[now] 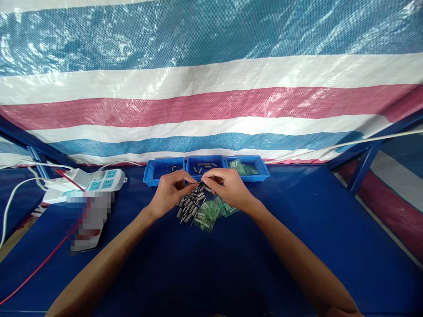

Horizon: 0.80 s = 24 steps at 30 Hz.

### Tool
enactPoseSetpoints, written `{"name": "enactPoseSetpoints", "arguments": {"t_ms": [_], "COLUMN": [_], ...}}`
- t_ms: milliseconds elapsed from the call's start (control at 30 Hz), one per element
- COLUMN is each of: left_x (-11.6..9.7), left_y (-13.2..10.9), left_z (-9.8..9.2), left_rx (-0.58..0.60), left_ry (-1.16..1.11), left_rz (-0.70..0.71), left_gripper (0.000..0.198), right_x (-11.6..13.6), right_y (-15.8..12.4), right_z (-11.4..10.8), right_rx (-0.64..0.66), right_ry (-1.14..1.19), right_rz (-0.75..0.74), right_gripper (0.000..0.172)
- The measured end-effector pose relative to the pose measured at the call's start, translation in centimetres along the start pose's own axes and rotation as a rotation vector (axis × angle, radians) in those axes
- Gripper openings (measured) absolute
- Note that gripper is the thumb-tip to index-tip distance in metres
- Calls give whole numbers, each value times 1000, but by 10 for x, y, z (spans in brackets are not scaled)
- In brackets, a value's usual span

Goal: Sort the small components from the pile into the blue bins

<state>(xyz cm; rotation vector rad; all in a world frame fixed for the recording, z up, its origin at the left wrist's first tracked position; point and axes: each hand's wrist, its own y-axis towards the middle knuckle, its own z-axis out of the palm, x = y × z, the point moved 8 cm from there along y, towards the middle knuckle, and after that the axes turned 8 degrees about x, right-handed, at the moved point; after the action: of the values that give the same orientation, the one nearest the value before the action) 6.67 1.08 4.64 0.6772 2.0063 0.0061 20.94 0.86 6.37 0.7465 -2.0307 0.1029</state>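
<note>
My left hand (171, 193) and my right hand (228, 188) come close together over a heap of small parts, thumbs and forefingers pinched. Whatever is between the fingertips is too small to make out. Below them lies a pile of short grey cylinders (189, 207) mixed with thin dark pins. Beside the pile, under my right hand, are green printed clear packets (207, 215). Behind my hands stand three blue bins: the left bin (150, 172) has a few thin dark pieces, the middle bin (190, 159) grey cylinders, the right bin (262, 172) green packets.
On the left, a white power strip (114, 175) with plugs and cables lies on the blue table (297, 246). In front of it is a phone-like object (89, 242), partly blurred, with a red cable (39, 270). A striped tarp (211, 105) hangs behind, between blue frame posts (366, 167).
</note>
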Motion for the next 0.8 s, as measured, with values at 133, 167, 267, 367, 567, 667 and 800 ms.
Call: {"name": "enactPoseSetpoints", "arguments": {"t_ms": [133,167,267,367,567,667,800], "left_x": [0,0,1,1,-1,-1,0], "left_y": [0,0,0,1,1,0,0], "left_z": [0,0,-1,-1,-1,-1,0], "left_rx": [-4,-5,-8,0,3,2,3], "left_ry": [2,2,2,7,13,14,9], "left_rz": [5,6,4,-3,-3,0,0], "left_gripper": [15,15,15,14,17,17,15], "right_x": [0,-1,-2,-3,-1,0,0], "right_y": [0,0,0,0,0,0,0], "right_z": [0,0,-1,-3,-4,-2,0], "right_rx": [-1,-1,-8,-18,-20,-16,-10], "right_ry": [-14,-14,-11,-9,31,49,38], "right_rz": [-2,-1,2,8,4,-2,-4], "right_gripper": [23,23,23,22,22,22,22]}}
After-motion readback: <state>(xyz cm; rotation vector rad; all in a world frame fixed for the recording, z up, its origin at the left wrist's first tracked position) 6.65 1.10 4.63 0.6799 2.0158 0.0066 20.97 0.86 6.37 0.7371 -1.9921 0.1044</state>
